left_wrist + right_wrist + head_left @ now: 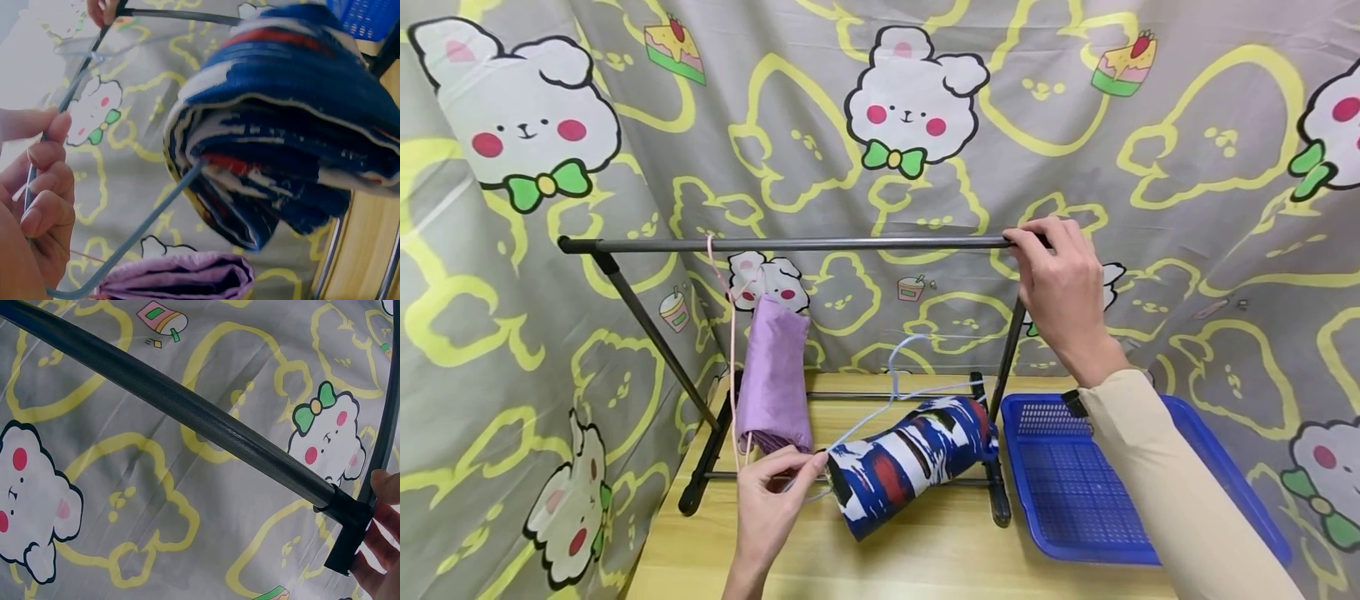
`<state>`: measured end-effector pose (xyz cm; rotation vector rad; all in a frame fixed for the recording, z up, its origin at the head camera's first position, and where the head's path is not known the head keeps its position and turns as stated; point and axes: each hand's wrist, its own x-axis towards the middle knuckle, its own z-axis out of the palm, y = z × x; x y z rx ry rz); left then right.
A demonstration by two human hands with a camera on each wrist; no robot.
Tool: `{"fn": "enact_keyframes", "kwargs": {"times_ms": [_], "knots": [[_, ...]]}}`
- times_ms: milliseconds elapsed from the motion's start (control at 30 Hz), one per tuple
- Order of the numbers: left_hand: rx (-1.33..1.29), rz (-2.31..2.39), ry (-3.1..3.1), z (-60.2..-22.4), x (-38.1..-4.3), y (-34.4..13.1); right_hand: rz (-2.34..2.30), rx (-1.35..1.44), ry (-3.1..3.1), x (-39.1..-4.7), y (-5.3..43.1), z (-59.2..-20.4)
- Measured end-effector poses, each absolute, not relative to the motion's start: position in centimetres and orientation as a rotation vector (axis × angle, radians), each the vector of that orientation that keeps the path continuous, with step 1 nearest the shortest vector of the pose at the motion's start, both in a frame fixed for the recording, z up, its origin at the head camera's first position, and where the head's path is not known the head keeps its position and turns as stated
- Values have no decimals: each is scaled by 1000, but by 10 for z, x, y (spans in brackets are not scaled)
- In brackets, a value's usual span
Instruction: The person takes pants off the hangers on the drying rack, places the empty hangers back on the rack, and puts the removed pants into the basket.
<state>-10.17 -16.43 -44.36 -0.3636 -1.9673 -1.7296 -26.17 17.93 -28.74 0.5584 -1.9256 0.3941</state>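
In the grip of the left hand (778, 492), drawn together between thumb and fingertips, the thin wire of a light-blue hanger (892, 375) is pinched, while the right end of the top rod (850, 244) of a black rack (662, 342) is clasped by the curled grip of the right hand (1060, 287). In the head view that rod end is covered by the right hand; in the right wrist view the corner joint (350, 519) is shown, but the hand is cut off by the picture's edge. The hanger is partly hidden by a folded patterned cloth (910, 458), which is borne on it just beside the left hand, in front of the rack's right side; whether the worktop (940, 558) is touched by the cloth cannot be told. Inside its near end, folded layers are shown in the left wrist view, though how far the wire is run through them is concealed. A folded purple cloth (775, 367) is hung from the rod's left part on a pink hanger (733, 358), whose far side is largely hidden. A blue basket (1097, 553), set on the worktop at the right, is partly covered by the right sleeve (1180, 483).
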Motion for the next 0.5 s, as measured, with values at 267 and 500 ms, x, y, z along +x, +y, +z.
{"fn": "enact_keyframes", "kwargs": {"times_ms": [267, 500], "knots": [[-435, -1716, -1985, -453, -101, -168, 404, 596, -1963, -258, 183, -284], [-579, -1691, -1999, -465, -105, -177, 413, 692, -2019, -247, 193, -281]]}}
